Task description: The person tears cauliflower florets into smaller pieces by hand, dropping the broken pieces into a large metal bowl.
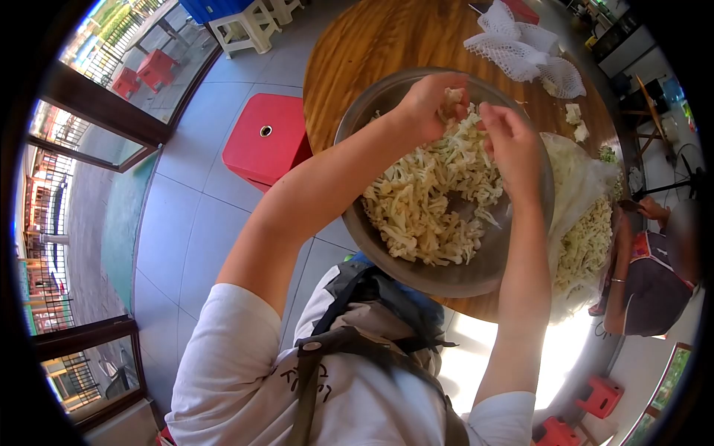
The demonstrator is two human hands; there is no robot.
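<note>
A wide metal bowl point(476, 284) sits near the edge of the wooden table, partly filled with small pale cauliflower florets point(424, 197). Over the bowl's far side, my left hand point(431, 104) has its fingers curled round a piece of cauliflower point(451, 97). My right hand point(515, 145) is close beside it, thumb and fingertips drawn together in a pinch. Whatever those right fingertips hold, if anything, is too small to make out. Both hands are above the florets, and bare metal shows at the bowl's near right.
White foam netting point(520, 44) and cauliflower bits point(575, 123) lie on the round wooden table point(349, 59). To the bowl's right is a clear plastic bag of florets point(587, 241). Another person point(654, 275) is at the far right. A red stool point(266, 141) stands left.
</note>
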